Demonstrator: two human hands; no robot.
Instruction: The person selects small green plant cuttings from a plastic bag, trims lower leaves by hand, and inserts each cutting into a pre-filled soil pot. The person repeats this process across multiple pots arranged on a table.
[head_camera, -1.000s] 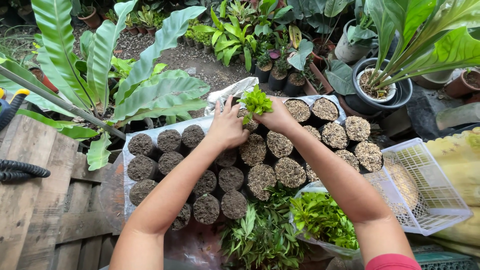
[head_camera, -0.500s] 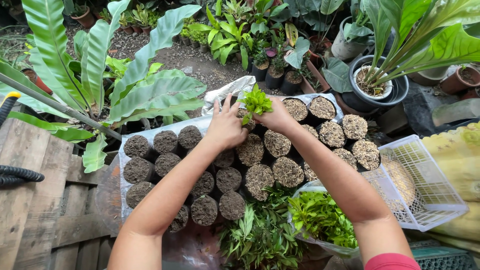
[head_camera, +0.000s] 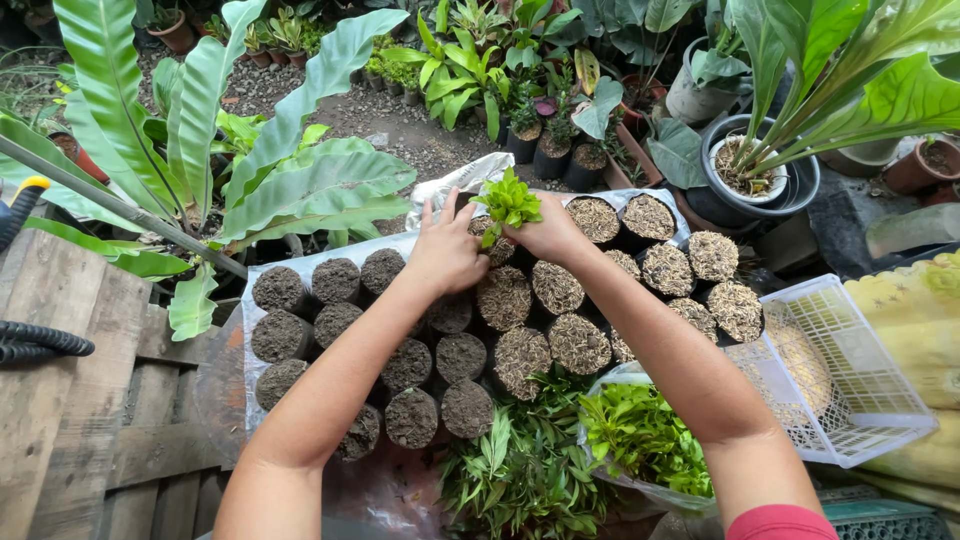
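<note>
My right hand (head_camera: 552, 232) holds a small light-green seedling (head_camera: 508, 203) upright over a soil-filled black nursery bag at the far edge of a cluster of such bags (head_camera: 410, 365). My left hand (head_camera: 446, 254) rests beside it with fingers spread, touching the same back-row bags. The bags on the left hold dark soil; those on the right (head_camera: 580, 343) are topped with pale fibrous husk. The bag directly under the seedling is hidden by my hands.
A clear plastic bag of green cuttings (head_camera: 640, 440) and loose leafy cuttings (head_camera: 520, 470) lie nearest me. A white plastic basket (head_camera: 850, 380) sits at right. Wooden pallet (head_camera: 90, 400) and black hose (head_camera: 40, 340) at left. Potted plants (head_camera: 760, 170) and big-leaved ferns (head_camera: 290, 170) surround.
Both hands stay at the same back-row bag with the seedling; they have only shifted slightly, and the camera view has drifted a little.
</note>
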